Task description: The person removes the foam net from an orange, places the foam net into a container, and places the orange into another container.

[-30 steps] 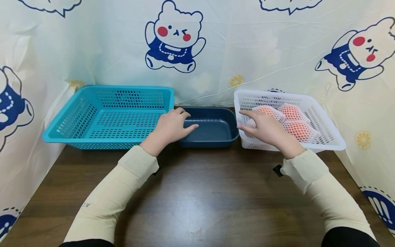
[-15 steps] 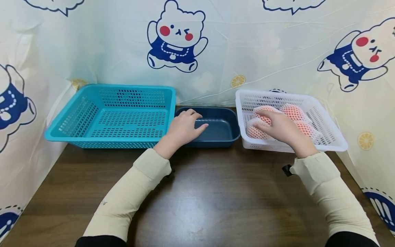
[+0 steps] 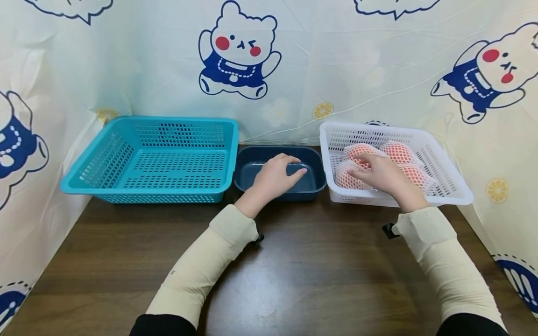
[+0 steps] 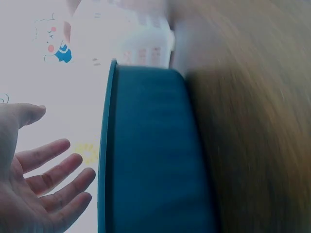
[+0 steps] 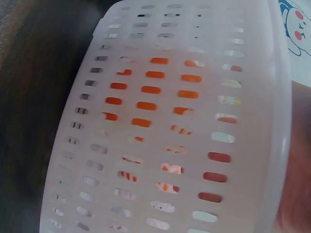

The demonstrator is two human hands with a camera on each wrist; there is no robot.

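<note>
My left hand [image 3: 275, 177] hovers over the dark blue rectangular tray [image 3: 248, 175], thumb and fingers spread with nothing between them. In the left wrist view the same hand [image 4: 41, 179] shows its palm and loosely extended fingers beside the tray's blue outer wall [image 4: 150, 155]. Over at the white perforated basket [image 3: 445, 186], my right hand [image 3: 388, 177] reaches in above several round orange-pink pieces in white foam nets [image 3: 350, 179]. Its thumb and index finger are apart, right at the netted pieces; the other fingers are hidden. Basket wall [image 5: 160, 141] hides most of that hand in the right wrist view.
A larger turquoise perforated basket [image 3: 176, 168] stands left of the tray. All three containers line up at the back of the brown wooden table [image 3: 273, 275]. Behind them hangs a pale printed curtain [image 3: 319, 60] with bear drawings.
My left hand has moved right, from the turquoise basket's edge to over the dark blue tray. The right hand went further into the white basket, then stayed almost still.
</note>
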